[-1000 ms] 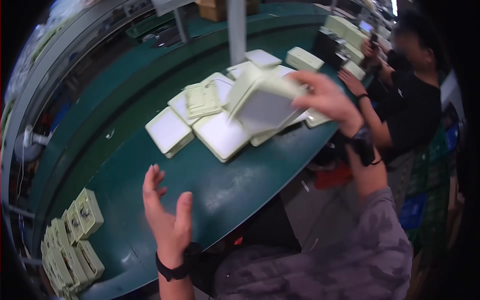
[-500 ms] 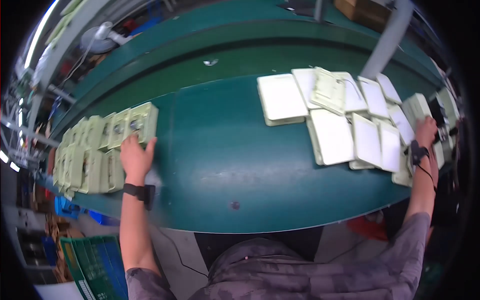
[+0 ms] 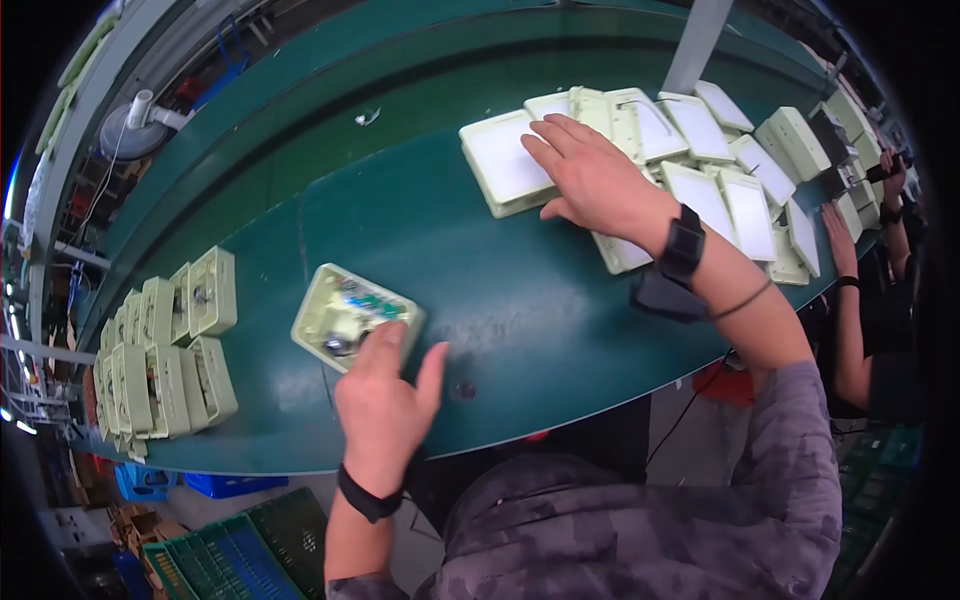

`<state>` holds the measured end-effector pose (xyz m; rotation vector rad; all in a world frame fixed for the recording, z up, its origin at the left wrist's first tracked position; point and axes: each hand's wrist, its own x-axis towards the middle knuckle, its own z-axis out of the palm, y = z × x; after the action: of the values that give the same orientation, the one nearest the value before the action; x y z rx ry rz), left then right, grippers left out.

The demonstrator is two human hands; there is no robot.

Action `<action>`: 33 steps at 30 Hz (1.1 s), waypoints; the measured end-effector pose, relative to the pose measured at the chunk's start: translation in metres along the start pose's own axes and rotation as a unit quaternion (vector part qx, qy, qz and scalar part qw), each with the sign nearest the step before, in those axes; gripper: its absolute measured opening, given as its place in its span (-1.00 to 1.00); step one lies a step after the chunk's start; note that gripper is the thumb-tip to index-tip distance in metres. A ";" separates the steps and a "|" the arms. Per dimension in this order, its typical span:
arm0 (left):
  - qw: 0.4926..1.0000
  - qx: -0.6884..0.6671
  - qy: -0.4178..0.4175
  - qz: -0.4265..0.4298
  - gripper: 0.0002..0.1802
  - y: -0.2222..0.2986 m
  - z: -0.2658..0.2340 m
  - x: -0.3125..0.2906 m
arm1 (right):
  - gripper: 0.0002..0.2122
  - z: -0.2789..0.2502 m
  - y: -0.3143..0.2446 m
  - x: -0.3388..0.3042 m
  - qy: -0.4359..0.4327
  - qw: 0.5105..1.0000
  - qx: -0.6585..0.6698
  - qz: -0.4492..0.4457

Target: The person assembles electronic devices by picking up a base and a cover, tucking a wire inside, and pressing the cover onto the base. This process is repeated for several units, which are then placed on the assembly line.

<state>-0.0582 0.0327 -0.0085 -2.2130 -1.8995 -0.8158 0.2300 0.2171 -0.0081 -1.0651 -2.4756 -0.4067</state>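
An open cream plastic housing (image 3: pixel 312 312) lies on the green bench in front of me, with a green circuit board (image 3: pixel 372 302) and wires inside. My left hand (image 3: pixel 385 405) reaches over its near right rim; the fingertips touch it, while the thumb stands out apart. Over the pile at the right, my right hand (image 3: pixel 605 190) is stretched flat with its fingers extended. Beneath and beside it lies a cream cover with a white face (image 3: pixel 500 155); whether the fingers touch it I cannot tell. A thinner cream panel (image 3: pixel 592 108) rests behind those fingers.
Rows of similar housings (image 3: pixel 212 290) stand on edge at the left. More white-faced covers (image 3: pixel 697 125) overlap at the right, near a grey post (image 3: pixel 697 50). Another person's hand (image 3: pixel 840 235) rests at the far right. Below the bench is a green crate (image 3: pixel 215 550).
One housing has come from the left rows to the bench's middle, along with my left hand. My right hand now reaches over the covers. My view has shifted.
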 end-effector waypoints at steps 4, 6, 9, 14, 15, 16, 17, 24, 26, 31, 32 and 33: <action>0.974 -0.202 -0.048 -0.090 -0.39 -0.004 -0.025 -0.023 | -0.58 0.025 -0.005 0.009 -0.154 0.985 -0.070 0.035; 0.994 -0.104 -0.006 -0.015 -0.20 -0.035 -0.033 -0.023 | -0.61 0.028 -0.006 0.011 -0.134 0.988 -0.064 0.029; 0.996 -0.082 -0.028 0.025 -0.05 -0.053 -0.025 -0.023 | -0.67 0.018 -0.009 0.011 -0.091 0.994 -0.063 0.020; 0.984 -0.136 -0.095 -0.062 0.06 -0.054 -0.003 -0.034 | -0.77 -0.032 -0.026 0.012 0.031 0.971 0.182 0.153; 0.980 -0.140 -0.092 -0.106 0.05 -0.048 0.001 -0.040 | -0.79 -0.046 -0.035 0.005 0.020 0.938 0.280 0.201; 0.980 -0.145 -0.093 -0.101 0.05 -0.038 0.000 -0.043 | -0.80 -0.056 -0.042 -0.001 0.012 0.894 0.373 0.246; 0.975 -0.157 -0.104 -0.117 0.04 -0.026 -0.004 -0.047 | -0.80 -0.061 -0.051 -0.009 0.013 0.895 0.369 0.249; 0.974 -0.207 0.066 -0.069 -0.13 0.000 -0.022 -0.005 | -0.82 -0.084 -0.081 -0.035 0.039 0.807 0.564 0.171; 0.822 -0.531 0.077 -0.191 -0.32 -0.016 -0.027 0.013 | -0.82 -0.097 -0.079 -0.032 0.002 0.806 0.574 0.148; 0.859 -0.490 0.068 -0.134 -0.40 -0.021 -0.062 0.029 | -0.79 -0.115 -0.100 -0.034 -0.020 0.874 0.482 0.063; 0.869 -0.480 0.044 -0.111 -0.40 -0.006 -0.067 0.022 | -0.77 -0.115 -0.108 -0.034 0.008 0.905 0.424 0.038; 0.880 -0.466 0.024 -0.091 -0.39 0.005 -0.071 0.012 | -0.77 -0.114 -0.118 -0.034 0.009 0.903 0.428 0.035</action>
<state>-0.0752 0.0131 0.0584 -2.3774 -1.9285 -2.1664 0.1927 0.0706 0.0628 -0.7368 -2.1881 0.6500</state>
